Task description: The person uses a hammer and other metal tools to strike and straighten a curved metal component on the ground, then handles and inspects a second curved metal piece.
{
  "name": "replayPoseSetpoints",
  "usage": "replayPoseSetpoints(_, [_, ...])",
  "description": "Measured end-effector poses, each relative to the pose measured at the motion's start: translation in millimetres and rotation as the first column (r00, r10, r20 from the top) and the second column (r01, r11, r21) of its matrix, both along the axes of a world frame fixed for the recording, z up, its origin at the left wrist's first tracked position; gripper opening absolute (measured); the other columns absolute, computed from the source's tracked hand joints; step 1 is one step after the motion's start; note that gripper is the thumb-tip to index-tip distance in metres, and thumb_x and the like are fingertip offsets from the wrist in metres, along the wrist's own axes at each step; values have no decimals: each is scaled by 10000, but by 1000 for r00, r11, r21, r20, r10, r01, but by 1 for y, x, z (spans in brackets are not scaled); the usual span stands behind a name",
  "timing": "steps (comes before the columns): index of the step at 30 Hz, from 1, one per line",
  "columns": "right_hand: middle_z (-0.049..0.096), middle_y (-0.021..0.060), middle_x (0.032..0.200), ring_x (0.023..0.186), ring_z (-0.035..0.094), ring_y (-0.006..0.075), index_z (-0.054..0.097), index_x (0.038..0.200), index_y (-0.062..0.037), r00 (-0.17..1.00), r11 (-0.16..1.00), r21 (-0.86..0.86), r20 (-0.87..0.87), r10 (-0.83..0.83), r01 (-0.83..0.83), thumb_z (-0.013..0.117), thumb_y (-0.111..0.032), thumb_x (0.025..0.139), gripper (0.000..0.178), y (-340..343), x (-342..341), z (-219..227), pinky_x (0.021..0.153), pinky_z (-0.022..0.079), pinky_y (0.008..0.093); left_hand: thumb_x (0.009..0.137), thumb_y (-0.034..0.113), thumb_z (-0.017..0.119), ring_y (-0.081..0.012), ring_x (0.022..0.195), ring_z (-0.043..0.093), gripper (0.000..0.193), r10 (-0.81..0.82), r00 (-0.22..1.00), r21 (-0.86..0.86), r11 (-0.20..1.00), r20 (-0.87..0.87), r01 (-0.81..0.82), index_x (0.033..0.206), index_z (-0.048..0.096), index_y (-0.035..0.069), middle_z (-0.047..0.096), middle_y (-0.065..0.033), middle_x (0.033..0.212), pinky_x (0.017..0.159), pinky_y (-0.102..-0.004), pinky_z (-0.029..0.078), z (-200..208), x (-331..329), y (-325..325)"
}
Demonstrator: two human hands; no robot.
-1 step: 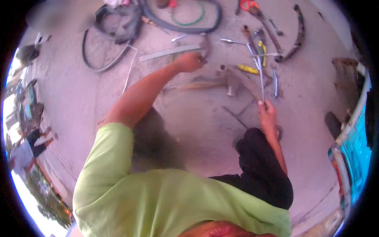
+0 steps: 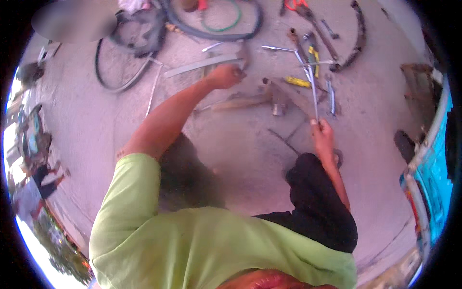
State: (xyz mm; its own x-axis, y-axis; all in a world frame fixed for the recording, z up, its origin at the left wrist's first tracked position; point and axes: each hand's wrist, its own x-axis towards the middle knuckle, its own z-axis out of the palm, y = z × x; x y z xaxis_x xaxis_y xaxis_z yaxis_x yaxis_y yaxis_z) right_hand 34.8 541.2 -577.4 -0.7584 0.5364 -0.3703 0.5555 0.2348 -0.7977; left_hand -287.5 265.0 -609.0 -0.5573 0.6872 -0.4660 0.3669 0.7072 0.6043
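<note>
My right hand (image 2: 323, 137) is closed round the near end of a silver cross-shaped lug wrench (image 2: 315, 96). The wrench's other arms reach over the tools on the ground ahead. My left hand (image 2: 225, 76) is held out in a fist beside a flat grey metal bar (image 2: 202, 65) and a rusty metal piece (image 2: 242, 52). What its fingers grip, if anything, is hidden. Between my hands lies a tool with a wooden handle (image 2: 240, 102) and a metal head (image 2: 277, 107). A yellow-handled tool (image 2: 297, 82) is just left of the wrench shaft.
A black tyre tube (image 2: 207, 34) and a worn ring-shaped part (image 2: 137, 33) lie at the far left. Rusty bars and a curved dark hose (image 2: 358, 38) are at the far right. A thin dark rod (image 2: 285, 140) lies near my right knee. A blue vehicle (image 2: 430, 192) stands at the right edge.
The ground and tools appear shifted slightly left and up in the view. Both hands keep the same closed shape, and the wrench stays in my right hand.
</note>
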Motion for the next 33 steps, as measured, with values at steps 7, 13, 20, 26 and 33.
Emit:
replayPoseSetpoints(7, [513,-32,685,554,459,78,612,991,-57,974,874,-434,164,-159,216,672,-327,947,280,2,-12,19,472,358,272,877,295,688,-313,1056,661,410,59,998,6,998,28,-59,1209,640,59,690,-184,1108,929,-418,513,-9,-6,21])
replayPoseSetpoints(13, [474,-54,671,532,414,60,601,1080,-47,991,802,-583,88,-100,133,666,-320,950,309,5,-28,20,458,327,251,851,351,690,-405,1184,569,544,38,946,99,995,-323,-6,1315,572,94,580,-231,1276,984,-454,477,-37,-27,1])
replayPoseSetpoints(20, [656,103,884,787,638,237,584,1279,-18,982,984,-140,139,130,-110,655,-376,940,498,-14,-89,58,688,506,373,824,459,727,-383,1409,352,870,-109,888,-304,952,-446,-35,1532,317,160,370,-165,1523,1131,-544,319,-27,-27,-15])
replayPoseSetpoints(26, [661,236,1191,1105,648,354,529,1362,-14,931,959,81,273,241,-272,647,-433,924,617,-14,-34,9,944,497,439,811,437,739,-375,1416,352,922,-152,907,-331,944,-392,16,1555,261,175,350,-144,1541,1132,-569,301,-30,-35,-23])
replayPoseSetpoints(33, [690,208,1119,1039,663,331,623,1258,-22,859,950,51,443,255,-308,642,-399,928,501,-31,7,95,913,502,429,786,398,742,-373,1418,358,897,-97,933,-264,965,-347,2,1542,305,190,355,-135,1547,1135,-579,297,-33,-36,-19])
